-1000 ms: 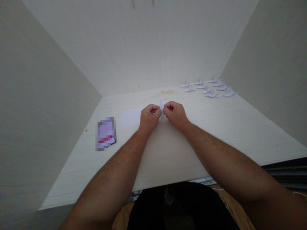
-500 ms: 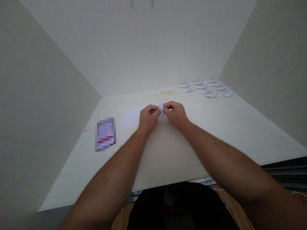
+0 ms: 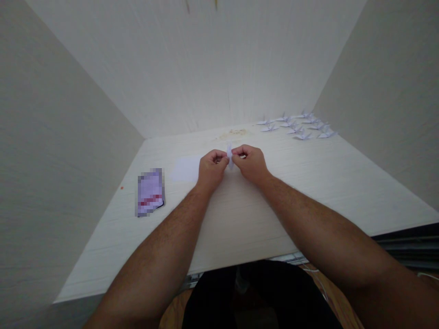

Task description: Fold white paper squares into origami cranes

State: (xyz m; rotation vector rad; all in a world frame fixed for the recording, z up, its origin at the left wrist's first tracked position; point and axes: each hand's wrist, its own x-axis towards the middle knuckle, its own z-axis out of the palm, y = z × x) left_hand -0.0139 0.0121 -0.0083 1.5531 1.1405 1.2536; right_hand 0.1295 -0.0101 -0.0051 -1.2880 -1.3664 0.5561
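Observation:
A small folded piece of white paper (image 3: 229,149) stands upright between my two hands, above the middle of the table. My left hand (image 3: 211,168) pinches its left side between thumb and fingers. From the other side my right hand (image 3: 252,162) pinches it the same way, fingers curled. The fingertips cover part of the folds. Beside my left hand lies a flat stack or sheet of white paper (image 3: 185,168), its right end hidden behind that hand.
Several white folded paper cranes (image 3: 295,130) stand in rows at the back right of the white table (image 3: 240,228). At the left lies a pixelated purple rectangular object (image 3: 150,192), near a tiny orange speck (image 3: 121,188). Walls enclose the back and both sides.

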